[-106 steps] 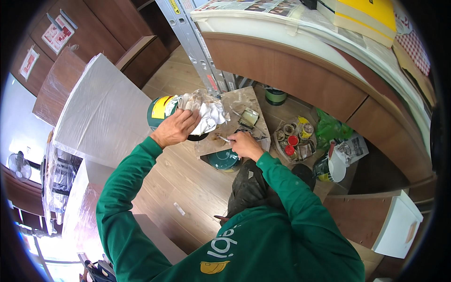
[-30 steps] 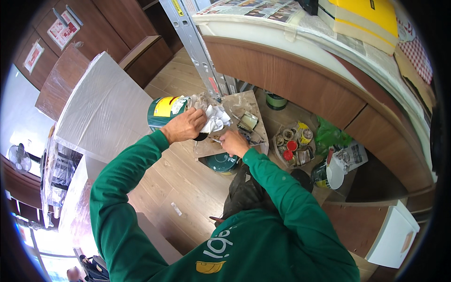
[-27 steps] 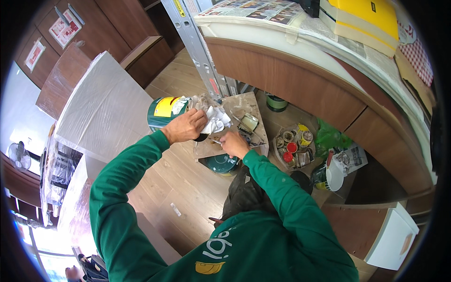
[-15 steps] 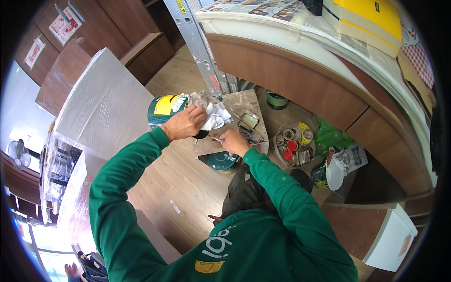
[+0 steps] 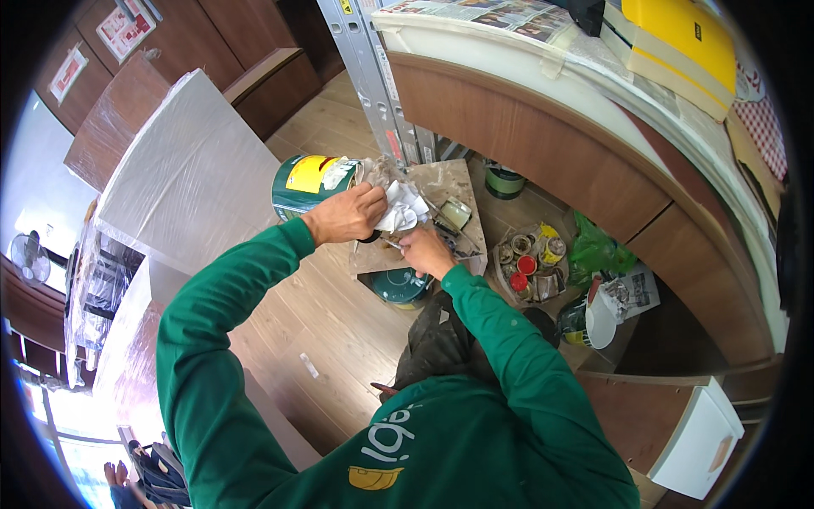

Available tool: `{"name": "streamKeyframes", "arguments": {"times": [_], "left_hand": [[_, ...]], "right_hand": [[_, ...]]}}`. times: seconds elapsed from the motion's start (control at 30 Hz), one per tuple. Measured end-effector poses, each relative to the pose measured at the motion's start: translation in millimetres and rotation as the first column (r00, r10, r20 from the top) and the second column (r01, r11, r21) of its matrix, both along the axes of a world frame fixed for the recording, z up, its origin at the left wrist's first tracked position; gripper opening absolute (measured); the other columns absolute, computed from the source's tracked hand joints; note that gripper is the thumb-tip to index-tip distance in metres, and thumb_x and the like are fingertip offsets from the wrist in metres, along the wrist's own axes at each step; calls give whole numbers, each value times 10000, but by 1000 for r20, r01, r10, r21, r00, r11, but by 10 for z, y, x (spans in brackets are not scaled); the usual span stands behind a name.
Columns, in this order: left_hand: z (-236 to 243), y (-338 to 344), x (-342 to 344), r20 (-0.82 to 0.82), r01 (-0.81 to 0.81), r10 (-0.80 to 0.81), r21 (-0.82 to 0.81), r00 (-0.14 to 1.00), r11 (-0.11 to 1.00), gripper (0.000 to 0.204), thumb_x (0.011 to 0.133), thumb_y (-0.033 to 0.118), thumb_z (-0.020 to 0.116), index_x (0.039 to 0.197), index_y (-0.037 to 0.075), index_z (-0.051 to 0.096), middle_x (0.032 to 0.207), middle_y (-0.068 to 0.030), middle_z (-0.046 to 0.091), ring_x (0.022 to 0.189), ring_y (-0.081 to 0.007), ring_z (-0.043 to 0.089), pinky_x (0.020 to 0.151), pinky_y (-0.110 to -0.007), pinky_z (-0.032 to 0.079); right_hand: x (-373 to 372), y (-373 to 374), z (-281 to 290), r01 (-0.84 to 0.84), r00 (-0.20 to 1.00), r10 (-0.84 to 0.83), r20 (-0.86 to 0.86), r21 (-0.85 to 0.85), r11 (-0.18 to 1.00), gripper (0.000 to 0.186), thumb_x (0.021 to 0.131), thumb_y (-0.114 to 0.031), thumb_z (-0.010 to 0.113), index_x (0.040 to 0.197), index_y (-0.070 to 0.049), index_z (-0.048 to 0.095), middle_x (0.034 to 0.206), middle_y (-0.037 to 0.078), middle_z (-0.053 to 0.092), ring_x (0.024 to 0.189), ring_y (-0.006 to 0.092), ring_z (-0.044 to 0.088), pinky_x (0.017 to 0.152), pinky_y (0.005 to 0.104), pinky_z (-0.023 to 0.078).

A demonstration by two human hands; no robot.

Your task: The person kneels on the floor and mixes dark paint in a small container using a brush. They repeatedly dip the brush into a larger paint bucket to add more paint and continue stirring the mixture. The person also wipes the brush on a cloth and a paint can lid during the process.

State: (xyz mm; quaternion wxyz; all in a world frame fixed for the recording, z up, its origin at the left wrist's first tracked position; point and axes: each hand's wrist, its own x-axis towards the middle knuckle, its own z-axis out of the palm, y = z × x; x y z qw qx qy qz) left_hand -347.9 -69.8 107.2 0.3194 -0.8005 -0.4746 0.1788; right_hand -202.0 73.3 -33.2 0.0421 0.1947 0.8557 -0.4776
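Note:
A green and yellow paint can lies tipped on its side, its mouth toward the right. Closed over the edge of that mouth is my left hand, its fingertips against a crumpled white rag. Just to the right, my right hand is closed round a thin tool, whose kind I cannot make out. It points left, toward the rag and the can's mouth. Beneath both hands is a stained board with a small open tin on it.
Under the board stands a dark green bucket. A tray of small cans, a green plastic bag and a tub with a white lid are on the right. A ladder rises behind; a plastic-wrapped panel stands left.
The whole view has shifted slightly. Both hands keep their places at the can's mouth and the rag, with the right hand a little closer to the rag.

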Motion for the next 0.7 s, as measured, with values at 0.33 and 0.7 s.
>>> {"name": "streamKeyframes", "arguments": {"times": [0.33,0.7], "left_hand": [[-30,-12,-15,-1,-45,45,-35,999,998,277,743,193,685,923,1,771,1023,-55,667,1020,-215,584,822,-320,468],[-26,-83,-84,28,-42,41,17,999,999,307,767,196,673,973,-13,764,1023,-58,663,1025,-225,573,830,-338,464]], "right_hand": [[0,23,-24,-43,999,43,-9,20,999,298,948,-224,615,1172,-139,792,835,142,787,545,250,737,633,374,631],[19,26,-47,-30,999,30,-41,6,1000,253,919,-192,634,1084,-89,796,791,162,769,545,273,734,623,389,628]]}}
